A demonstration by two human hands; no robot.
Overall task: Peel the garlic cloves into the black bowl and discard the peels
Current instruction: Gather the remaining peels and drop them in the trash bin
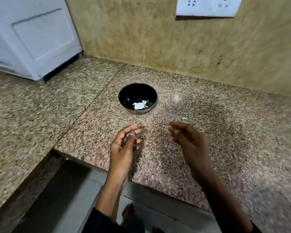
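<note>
Black bowl [137, 98] at centre frame, standing upright on a speckled granite counter [225, 148]. Its dark interior holds a small cluster of pale, peeled garlic cloves [139, 105] lying at the bottom toward the near wall; the rest of the interior is bare. A single small pale fragment [184, 118], clove or peel not distinguishable, lies on the counter to the lower right of the bowl, apart from it.

Left hand [124, 145], lower centre, is raised over the counter's near edge, palm turned inward, fingers loosely curled with the thumb tip laid against the fingertips; whether anything is pinched there cannot be told. Right hand [190, 138], to its right, is blurred, with fingers half curled and pointing left, and nothing visibly held. The hands are apart from each other, and both lie nearer the viewer than the bowl.

A white appliance [32, 36] occupies the upper left; a white socket plate [208, 5] sits on the tan wall [141, 34] at upper right.
</note>
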